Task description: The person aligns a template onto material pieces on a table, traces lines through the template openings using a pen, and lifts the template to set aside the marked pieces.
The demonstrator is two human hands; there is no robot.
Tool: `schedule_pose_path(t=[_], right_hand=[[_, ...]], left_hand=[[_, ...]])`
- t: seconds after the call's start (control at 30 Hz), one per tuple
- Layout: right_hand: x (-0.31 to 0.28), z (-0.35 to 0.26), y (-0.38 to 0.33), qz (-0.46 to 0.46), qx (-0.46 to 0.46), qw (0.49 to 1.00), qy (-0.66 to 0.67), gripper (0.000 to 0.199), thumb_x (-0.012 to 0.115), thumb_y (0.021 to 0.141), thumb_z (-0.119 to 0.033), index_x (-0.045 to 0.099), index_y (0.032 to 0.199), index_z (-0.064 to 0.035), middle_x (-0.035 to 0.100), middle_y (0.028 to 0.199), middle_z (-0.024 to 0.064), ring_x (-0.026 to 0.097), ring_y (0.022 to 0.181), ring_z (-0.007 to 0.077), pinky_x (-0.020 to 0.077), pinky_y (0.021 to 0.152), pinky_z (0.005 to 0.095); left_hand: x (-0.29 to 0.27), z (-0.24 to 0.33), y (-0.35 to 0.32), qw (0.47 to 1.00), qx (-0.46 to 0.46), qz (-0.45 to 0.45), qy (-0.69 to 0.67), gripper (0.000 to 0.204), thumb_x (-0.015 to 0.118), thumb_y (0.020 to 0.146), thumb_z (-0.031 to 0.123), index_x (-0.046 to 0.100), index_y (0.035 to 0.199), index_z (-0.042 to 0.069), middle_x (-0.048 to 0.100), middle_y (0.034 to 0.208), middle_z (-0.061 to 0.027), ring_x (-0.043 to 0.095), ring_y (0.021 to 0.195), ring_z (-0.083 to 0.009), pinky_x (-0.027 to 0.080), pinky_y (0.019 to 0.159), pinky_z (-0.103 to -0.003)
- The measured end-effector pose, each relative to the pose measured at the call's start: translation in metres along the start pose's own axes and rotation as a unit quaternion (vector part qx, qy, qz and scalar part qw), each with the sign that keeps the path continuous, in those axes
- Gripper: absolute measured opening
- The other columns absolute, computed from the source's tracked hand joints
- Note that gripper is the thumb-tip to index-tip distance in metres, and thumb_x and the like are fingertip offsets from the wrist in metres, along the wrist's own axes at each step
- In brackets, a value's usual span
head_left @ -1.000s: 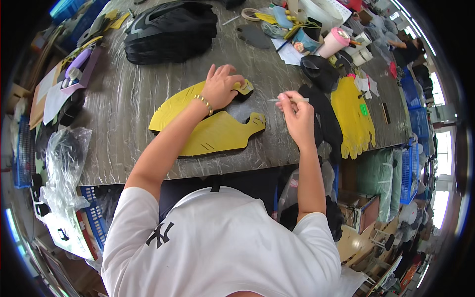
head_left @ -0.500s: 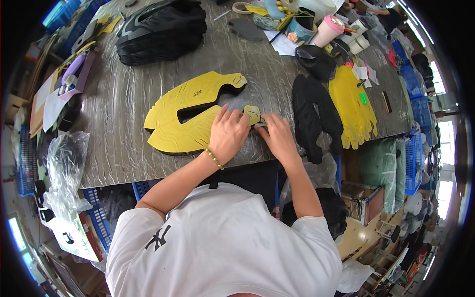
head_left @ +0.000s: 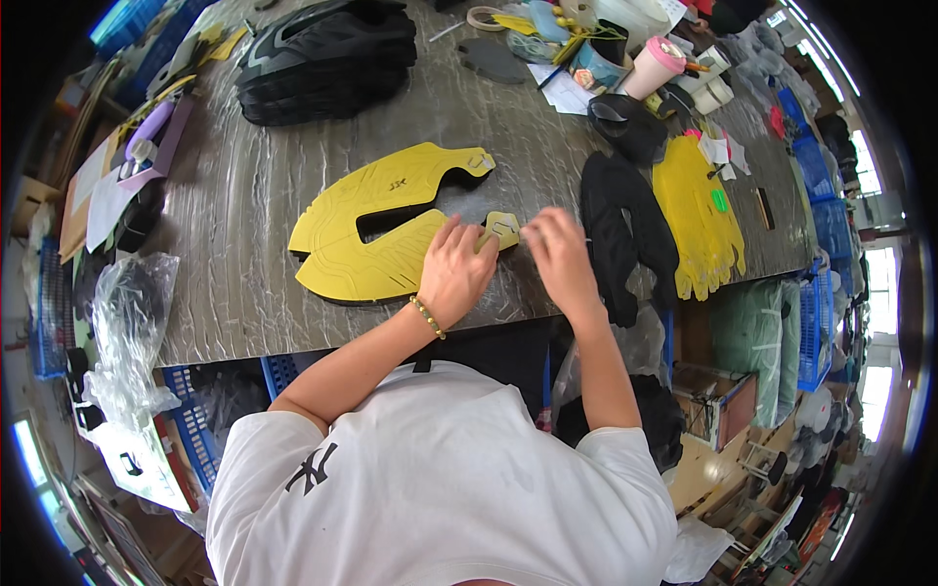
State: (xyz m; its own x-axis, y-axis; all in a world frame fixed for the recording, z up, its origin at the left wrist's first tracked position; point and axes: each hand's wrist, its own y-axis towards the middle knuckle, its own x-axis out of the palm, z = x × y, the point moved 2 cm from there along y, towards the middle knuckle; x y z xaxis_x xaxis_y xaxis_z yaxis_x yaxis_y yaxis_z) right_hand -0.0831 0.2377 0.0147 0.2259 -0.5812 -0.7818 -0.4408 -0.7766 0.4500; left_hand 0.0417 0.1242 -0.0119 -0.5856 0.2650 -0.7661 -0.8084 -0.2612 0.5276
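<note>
Far left edge of bench (head_left: 244, 293): clear plastic bag (head_left: 127, 322) hanging off the side, purple tool (head_left: 147, 132) + paper by the far left corner. Black stack of shoe-upper pcs (head_left: 327, 59) at far edge, left of centre.

Mid bench, toward near edge: yellow shoe-upper cutout (head_left: 376, 230), flat, U-shaped, open end facing right. Left hand (head_left: 457, 273) lies palm down on its lower arm, fingers spread & pressing, not clenched, fingertips at the small yellow tab (head_left: 502, 229) at the tip of that arm. Beaded bracelet (head_left: 426, 317) on wrist.

Right hand (head_left: 559, 259) just right of the tab, fingers curled inward as if pinching sth small at the tab's edge; can't tell what, if anything, is betw. the fingertips (hidden by the hand itself).

Judgement: looks like fitting/sticking the tab onto the cutout tip. To do it well: keep left palm flat so the cutout doesn't slide on the bench, line tab edges w/ the arm outline before pressing, press from centre out, keep right fingertips off any glued face.

Right of hands: black upper pcs (head_left: 625, 234), then yellow pcs stack (head_left: 699, 220) w/ green sticker, near the right edge. Far right corner: pink cup (head_left: 653, 66), tape roll (head_left: 486, 17), clutter. Blue crates (head_left: 816, 322) beyond the right edge.
</note>
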Motion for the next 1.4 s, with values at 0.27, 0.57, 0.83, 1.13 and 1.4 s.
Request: schedule_pose_path(t=[0.27, 0.57, 0.83, 1.13, 1.4], right_hand=[[-0.004, -0.010, 0.008, -0.033, 0.112, 0.972, 0.206, 0.023, 0.056, 0.097, -0.017, 0.061, 0.094, 0.0053, 0.068, 0.080, 0.0148, 0.069, 0.067, 0.0239, 0.0523, 0.059, 0.0325], [0.001, -0.023, 0.015, -0.041, 0.132, 0.972, 0.188, 0.020, 0.061, 0.093, -0.011, 0.065, 0.096, 0.0077, 0.069, 0.082, 0.0135, 0.069, 0.072, 0.0172, 0.0532, 0.065, 0.0273], [-0.008, -0.013, 0.012, -0.055, 0.136, 0.974, 0.172, 0.016, 0.062, 0.091, -0.010, 0.064, 0.095, 0.0049, 0.067, 0.081, 0.0160, 0.067, 0.068, 0.0233, 0.0517, 0.063, 0.0315], [0.002, -0.013, 0.019, -0.036, 0.113, 0.971, 0.209, 0.018, 0.062, 0.092, -0.012, 0.064, 0.095, 0.0052, 0.068, 0.084, 0.0162, 0.068, 0.071, 0.0242, 0.0526, 0.064, 0.0314], [-0.004, -0.005, 0.021, -0.059, 0.161, 0.964, 0.205, 0.022, 0.060, 0.094, -0.014, 0.065, 0.094, 0.0073, 0.069, 0.078, 0.0131, 0.069, 0.073, 0.0161, 0.0534, 0.067, 0.0273]], left_hand=[[0.001, -0.001, -0.001, 1.000, 0.002, -0.002, 0.000, 0.016, 0.061, 0.082, 0.012, 0.060, 0.096, 0.004, 0.062, 0.096, -0.0121, 0.061, 0.096, -0.0272, 0.042, 0.102, -0.044], [0.003, -0.004, -0.001, 1.000, 0.001, 0.003, 0.008, 0.015, 0.063, 0.082, 0.014, 0.062, 0.094, 0.006, 0.063, 0.096, -0.0107, 0.062, 0.094, -0.0273, 0.044, 0.101, -0.044], [0.002, -0.003, -0.001, 1.000, -0.007, -0.005, 0.007, 0.015, 0.066, 0.082, 0.014, 0.063, 0.096, 0.008, 0.062, 0.095, -0.0087, 0.062, 0.092, -0.0280, 0.044, 0.101, -0.044], [0.007, 0.001, -0.003, 0.998, 0.011, -0.015, 0.058, 0.036, 0.056, 0.082, 0.012, 0.062, 0.117, 0.011, 0.054, 0.092, -0.0115, 0.057, 0.092, -0.0267, 0.039, 0.106, -0.044], [0.006, 0.001, -0.003, 0.998, 0.001, -0.027, 0.063, 0.035, 0.054, 0.082, 0.011, 0.061, 0.117, 0.012, 0.053, 0.093, -0.0122, 0.056, 0.095, -0.0274, 0.037, 0.106, -0.045]])
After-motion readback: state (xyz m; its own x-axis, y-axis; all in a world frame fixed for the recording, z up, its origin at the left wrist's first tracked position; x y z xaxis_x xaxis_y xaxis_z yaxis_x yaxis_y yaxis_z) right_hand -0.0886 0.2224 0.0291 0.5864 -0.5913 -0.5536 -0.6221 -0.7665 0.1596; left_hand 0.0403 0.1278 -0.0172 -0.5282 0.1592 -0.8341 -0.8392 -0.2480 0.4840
